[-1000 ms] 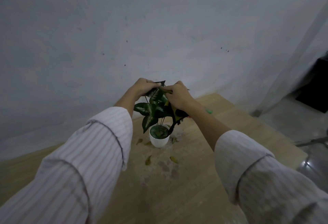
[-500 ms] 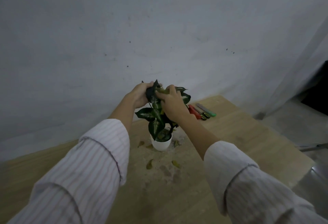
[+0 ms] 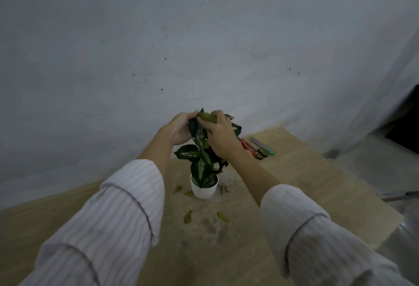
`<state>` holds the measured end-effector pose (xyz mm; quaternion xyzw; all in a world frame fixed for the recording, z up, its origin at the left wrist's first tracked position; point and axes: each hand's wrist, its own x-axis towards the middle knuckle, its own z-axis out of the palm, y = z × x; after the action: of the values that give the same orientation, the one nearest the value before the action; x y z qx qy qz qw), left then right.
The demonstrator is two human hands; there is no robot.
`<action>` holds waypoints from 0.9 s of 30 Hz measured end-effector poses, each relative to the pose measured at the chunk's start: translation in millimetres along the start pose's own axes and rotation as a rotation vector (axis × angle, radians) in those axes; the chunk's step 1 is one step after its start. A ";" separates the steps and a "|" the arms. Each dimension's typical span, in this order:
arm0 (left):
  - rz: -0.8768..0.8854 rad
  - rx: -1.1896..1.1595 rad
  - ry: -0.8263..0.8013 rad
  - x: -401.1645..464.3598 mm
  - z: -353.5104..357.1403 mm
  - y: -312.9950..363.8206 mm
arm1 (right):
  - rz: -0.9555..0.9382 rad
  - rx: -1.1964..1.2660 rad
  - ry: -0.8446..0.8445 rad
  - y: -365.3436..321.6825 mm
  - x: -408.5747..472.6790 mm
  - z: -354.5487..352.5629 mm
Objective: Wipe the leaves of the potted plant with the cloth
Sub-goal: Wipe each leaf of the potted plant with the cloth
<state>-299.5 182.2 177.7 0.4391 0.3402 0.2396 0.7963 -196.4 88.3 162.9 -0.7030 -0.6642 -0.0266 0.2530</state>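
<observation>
A small potted plant (image 3: 200, 156) with dark green, white-veined leaves stands in a white pot (image 3: 204, 190) on the wooden table (image 3: 294, 172). My left hand (image 3: 181, 129) holds a top leaf from the left, fingers curled round it. My right hand (image 3: 221, 136) grips an olive-green cloth (image 3: 207, 117) and presses it on that same leaf from the right. Both hands are above the pot, near the wall.
Several fallen leaves (image 3: 188, 216) and some dirt lie on the table around the pot. Red-handled scissors (image 3: 250, 148) and a green-tipped tool (image 3: 263, 146) lie behind my right hand. The table's right edge drops to the floor (image 3: 374, 172).
Both hands have stayed on the top leaf. The right hand has moved slightly along the leaf with the cloth, and the view has shifted a little.
</observation>
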 end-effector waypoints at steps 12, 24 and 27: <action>-0.015 -0.046 -0.022 -0.2 2.5 0.9 | -0.023 -0.072 0.015 -4.2 4.4 -6.5; -0.015 -0.045 0.006 1.3 3.4 1.0 | 0.057 -0.051 0.044 -6.2 13.2 -2.7; -0.021 -0.076 -0.009 5.8 1.6 2.0 | -0.125 -0.022 -0.076 -4.7 -1.4 7.1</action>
<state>-294.7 186.3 178.1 0.4061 0.3319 0.2421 0.8163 -203.2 89.7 157.7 -0.6634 -0.7155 -0.0229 0.2177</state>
